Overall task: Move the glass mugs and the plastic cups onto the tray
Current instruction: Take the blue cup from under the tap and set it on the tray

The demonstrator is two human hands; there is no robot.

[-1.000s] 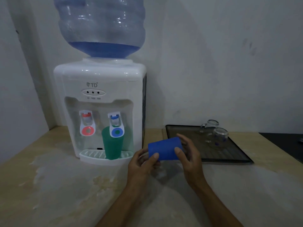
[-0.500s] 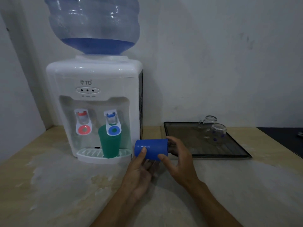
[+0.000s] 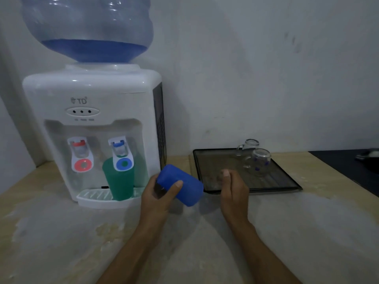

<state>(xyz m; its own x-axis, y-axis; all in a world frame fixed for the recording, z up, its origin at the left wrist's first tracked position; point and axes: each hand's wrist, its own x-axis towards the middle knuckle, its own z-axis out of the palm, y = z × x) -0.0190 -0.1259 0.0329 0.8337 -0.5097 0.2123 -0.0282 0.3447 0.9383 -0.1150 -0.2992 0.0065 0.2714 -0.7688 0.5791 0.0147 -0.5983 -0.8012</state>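
My left hand (image 3: 162, 193) grips the blue plastic cup (image 3: 180, 185) on its side, above the counter (image 3: 287, 232) just left of the tray (image 3: 256, 188); my right hand (image 3: 232, 187) hovers loosely curled, empty; farther off, two glass mugs (image 3: 259, 161) already sit upside down on the tray; the green cup (image 3: 119, 181) waits under the dispenser (image 3: 92, 124), marked "TD"; blue and green remain.

Bare tray (image 3: 215, 160) front, mugs (image 3: 258, 162) behind
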